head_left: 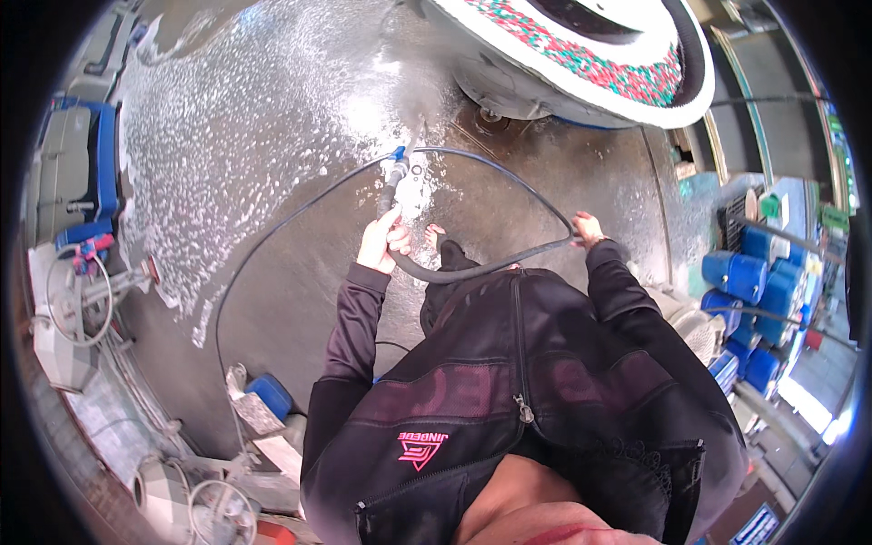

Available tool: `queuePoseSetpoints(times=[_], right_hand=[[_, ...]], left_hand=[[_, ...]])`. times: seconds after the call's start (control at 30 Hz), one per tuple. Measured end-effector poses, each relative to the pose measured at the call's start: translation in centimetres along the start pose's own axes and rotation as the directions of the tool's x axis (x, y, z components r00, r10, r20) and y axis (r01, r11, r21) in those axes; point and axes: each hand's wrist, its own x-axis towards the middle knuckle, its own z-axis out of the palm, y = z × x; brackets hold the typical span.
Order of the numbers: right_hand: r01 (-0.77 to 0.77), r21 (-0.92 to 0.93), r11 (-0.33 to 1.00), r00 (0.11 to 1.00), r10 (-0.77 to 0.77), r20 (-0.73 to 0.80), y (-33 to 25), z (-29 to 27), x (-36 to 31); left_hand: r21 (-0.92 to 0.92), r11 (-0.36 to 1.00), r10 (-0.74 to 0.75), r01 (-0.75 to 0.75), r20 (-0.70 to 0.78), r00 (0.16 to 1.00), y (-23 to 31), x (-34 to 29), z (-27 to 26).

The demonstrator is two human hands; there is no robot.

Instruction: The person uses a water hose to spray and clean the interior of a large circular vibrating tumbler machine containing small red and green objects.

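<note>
At your far left a blue and grey machine [77,173] stands at the edge of the wet concrete floor [300,300], and a broad sheet of white foam [254,118] spreads from there across the floor toward the middle. Lower down, near your left elbow, a blue canister [270,395] sits among clutter. Your left hand [381,238] is wrapped shut around the handle of the spray gun [400,182], so that grip is fully closed on it. The gun lies straight ahead of that hand, its long axis running away from you and up the frame, with a blue fitting and a pale metal body near the tip, pointing at the foamy floor in front of the round rug [590,54] with its white border and red and green pattern. A thick dark hose [481,268] curves from the gun's handle across your front to your right hand [586,227], which is closed over the hose; a thinner line loops ahead of both hands. The left hand is much the nearer to the nozzle. At your right stand stacked blue drums [754,282].
</note>
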Motion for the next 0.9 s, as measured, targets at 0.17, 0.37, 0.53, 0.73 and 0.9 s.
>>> queuePoseSetpoints(times=[0.17,0.37,0.53,0.73,0.9], right_hand=[[-0.093,0.162,0.982,0.982,0.117,-0.146,10.5,-7.9,0.8],[-0.091,0.324,0.942,0.989,0.124,-0.081,20.0,-12.3,4.6],[-0.115,0.427,0.897,0.993,0.116,0.023,24.5,-13.2,5.9],[-0.098,0.488,0.867,0.993,0.052,0.106,28.8,-16.5,4.1],[-0.066,0.592,0.803,0.996,0.092,-0.014,36.5,-23.3,4.3]], left_hand=[[0.056,0.998,0.032,-0.037,0.086,0.996,-5.8,2.7,6.7],[0.099,0.988,0.11,-0.117,0.074,0.991,-14.3,0.4,16.9],[0.043,0.993,0.105,-0.11,0.104,0.989,-19.7,-0.3,20.7],[0.067,0.996,0.05,-0.061,0.153,0.987,-25.2,-0.5,25.1],[0.261,0.965,-0.035,-0.02,0.206,0.978,-30.3,1.6,31.3]])
